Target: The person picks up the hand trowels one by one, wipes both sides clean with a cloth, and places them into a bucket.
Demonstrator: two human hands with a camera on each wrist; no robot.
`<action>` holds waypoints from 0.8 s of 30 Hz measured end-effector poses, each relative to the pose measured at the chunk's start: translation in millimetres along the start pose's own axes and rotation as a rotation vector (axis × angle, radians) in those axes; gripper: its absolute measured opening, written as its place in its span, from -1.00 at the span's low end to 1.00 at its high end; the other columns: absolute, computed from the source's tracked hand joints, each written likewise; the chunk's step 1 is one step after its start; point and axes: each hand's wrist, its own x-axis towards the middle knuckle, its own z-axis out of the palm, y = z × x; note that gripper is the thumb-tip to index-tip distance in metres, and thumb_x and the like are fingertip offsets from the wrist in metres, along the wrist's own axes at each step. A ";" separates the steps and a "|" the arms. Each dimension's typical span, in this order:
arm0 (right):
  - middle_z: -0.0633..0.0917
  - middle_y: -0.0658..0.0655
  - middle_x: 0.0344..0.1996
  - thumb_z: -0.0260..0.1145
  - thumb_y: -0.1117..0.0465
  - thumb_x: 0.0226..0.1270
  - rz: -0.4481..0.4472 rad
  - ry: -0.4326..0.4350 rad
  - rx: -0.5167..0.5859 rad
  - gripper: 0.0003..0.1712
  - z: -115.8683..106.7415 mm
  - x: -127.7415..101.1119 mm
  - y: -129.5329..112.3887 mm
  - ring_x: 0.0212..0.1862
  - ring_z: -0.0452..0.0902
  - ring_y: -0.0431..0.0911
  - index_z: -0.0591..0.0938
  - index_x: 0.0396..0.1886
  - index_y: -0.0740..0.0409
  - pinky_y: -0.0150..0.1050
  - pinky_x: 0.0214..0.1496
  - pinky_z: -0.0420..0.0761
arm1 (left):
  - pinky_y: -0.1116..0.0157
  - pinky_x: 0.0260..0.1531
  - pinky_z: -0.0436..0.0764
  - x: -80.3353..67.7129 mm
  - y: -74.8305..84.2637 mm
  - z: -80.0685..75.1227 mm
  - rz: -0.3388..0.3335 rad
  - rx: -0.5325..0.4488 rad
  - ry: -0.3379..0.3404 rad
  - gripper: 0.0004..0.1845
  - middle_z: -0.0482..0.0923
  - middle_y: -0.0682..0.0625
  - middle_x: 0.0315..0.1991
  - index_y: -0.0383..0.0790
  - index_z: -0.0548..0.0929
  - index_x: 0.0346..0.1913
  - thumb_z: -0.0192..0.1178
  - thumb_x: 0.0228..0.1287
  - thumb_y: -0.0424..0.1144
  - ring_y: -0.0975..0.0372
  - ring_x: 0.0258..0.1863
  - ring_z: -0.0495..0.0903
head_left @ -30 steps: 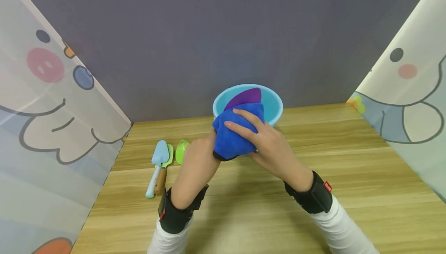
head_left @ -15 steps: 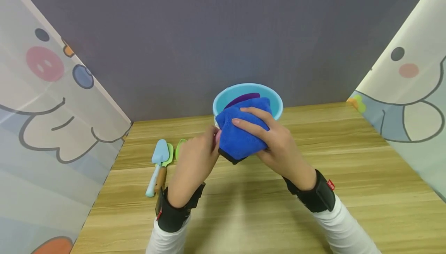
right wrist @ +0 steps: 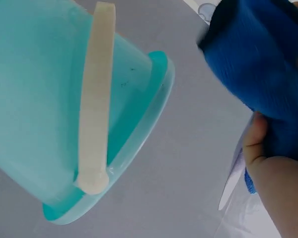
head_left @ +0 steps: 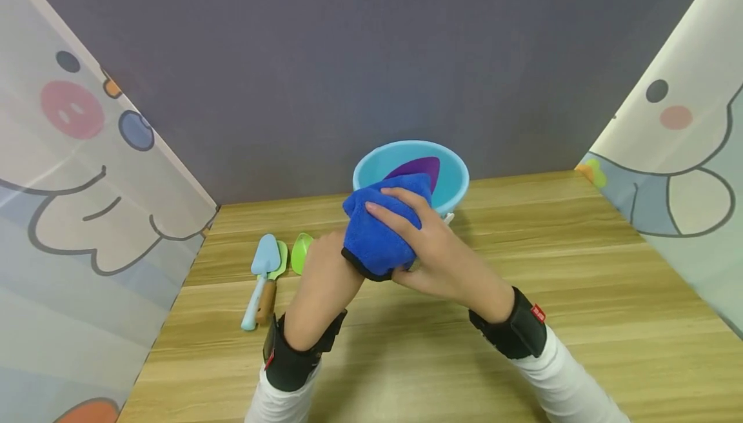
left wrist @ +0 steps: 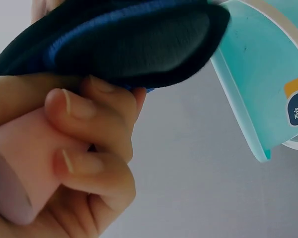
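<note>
My left hand (head_left: 327, 265) grips the pink handle (left wrist: 44, 144) of a toy shovel, its fingers curled round it in the left wrist view. The shovel's purple blade (head_left: 428, 166) points away and overlaps the bucket's opening in the head view. With my right hand (head_left: 435, 249) I hold a blue cloth (head_left: 380, 236) with a black edge over the blade, fingers spread on top and thumb below. Most of the blade is hidden under the cloth. Behind my hands stands a light blue bucket (head_left: 463, 181) with a white handle (right wrist: 96, 99).
On the table (head_left: 580, 281) at the left lie a light blue toy trowel (head_left: 266, 254) and a green one with a brown handle (head_left: 266, 304). A green scoop (head_left: 300, 252) is partly behind my left hand. A grey wall (head_left: 371, 55) rises behind, with printed panels either side.
The cloth and my right hand first shifted slightly right, then back left and nearer. More of the purple blade shows now than half a second ago. My left hand keeps its grip.
</note>
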 end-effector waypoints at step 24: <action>0.53 0.15 0.36 0.71 0.01 -0.11 0.037 0.041 -0.096 0.02 -12.0 -3.7 6.6 0.26 0.60 0.18 0.44 0.42 -0.17 0.17 0.15 0.66 | 0.32 -0.68 0.28 0.5 -0.7 1.2 0.040 0.022 -0.001 -0.71 0.30 0.06 -0.72 -0.14 0.40 -0.54 0.30 0.22 -0.37 0.26 -0.71 0.29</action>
